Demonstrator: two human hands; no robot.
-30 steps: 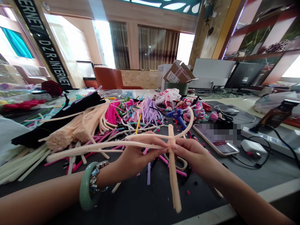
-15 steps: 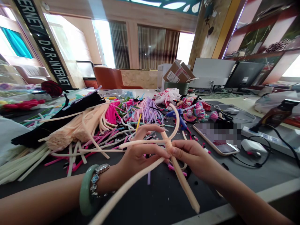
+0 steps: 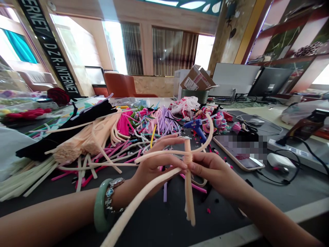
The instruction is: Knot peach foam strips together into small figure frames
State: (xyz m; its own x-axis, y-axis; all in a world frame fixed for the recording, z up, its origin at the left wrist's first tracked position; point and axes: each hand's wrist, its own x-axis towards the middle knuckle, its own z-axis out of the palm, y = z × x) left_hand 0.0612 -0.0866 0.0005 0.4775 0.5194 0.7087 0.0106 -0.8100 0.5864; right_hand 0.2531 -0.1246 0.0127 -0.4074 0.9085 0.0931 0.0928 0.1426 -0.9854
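Note:
Both of my hands meet at a wrapped knot in a bundle of peach pipe cleaners (image 3: 189, 192) held above the dark table (image 3: 164, 219). My left hand (image 3: 154, 164) pinches one long peach strand that runs down and left toward me, its upper fingers spread. My right hand (image 3: 210, 171) grips the bundle at the knot; the stem hangs straight down, and a strand arcs up to the right. A green bangle (image 3: 100, 209) sits on my left wrist.
A heap of peach, pink, purple and black pipe cleaners (image 3: 102, 137) covers the table's left and middle. A blue glue gun (image 3: 196, 127) lies behind my hands. A phone (image 3: 239, 151), a power strip (image 3: 295, 151) and cables are on the right.
The bundle's stem swung from slanting right back to hanging straight down. The long strand in my left hand dropped from level to pointing down toward me.

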